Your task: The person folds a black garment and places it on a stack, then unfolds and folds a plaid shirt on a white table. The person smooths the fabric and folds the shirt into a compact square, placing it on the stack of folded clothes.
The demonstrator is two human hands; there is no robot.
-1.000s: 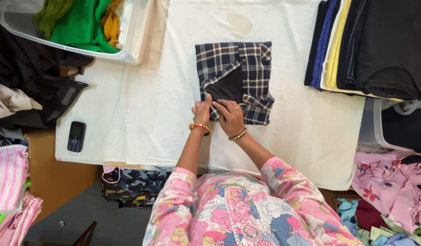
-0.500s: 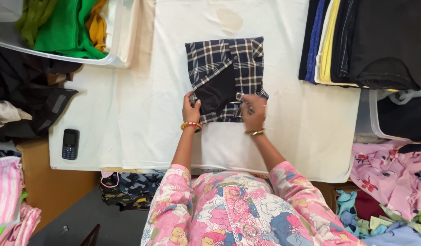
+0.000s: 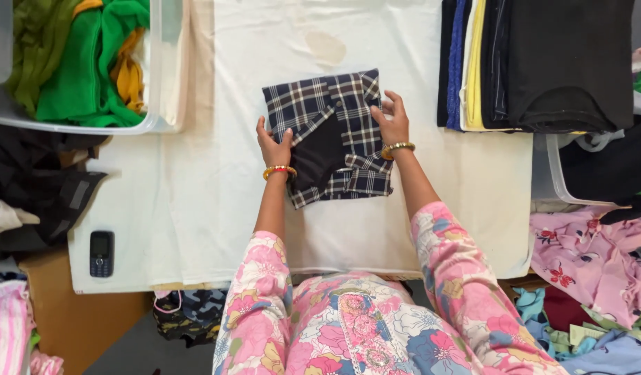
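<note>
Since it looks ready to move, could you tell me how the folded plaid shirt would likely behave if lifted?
The plaid shirt is soft cloth, so it would probably sag and unfold unless supported at both sides, where the left hand and right hand sit. It looks light. On the white sheet it would likely drag, not slide.

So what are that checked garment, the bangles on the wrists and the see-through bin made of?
The checked garment looks like soft woven cloth, probably cotton: matte, creased, folding flat under both hands. The bangles seem to be metal or glossy plastic: they shine gold with red. The see-through bin looks like rigid clear plastic, since the green clothes show through its wall.
</note>
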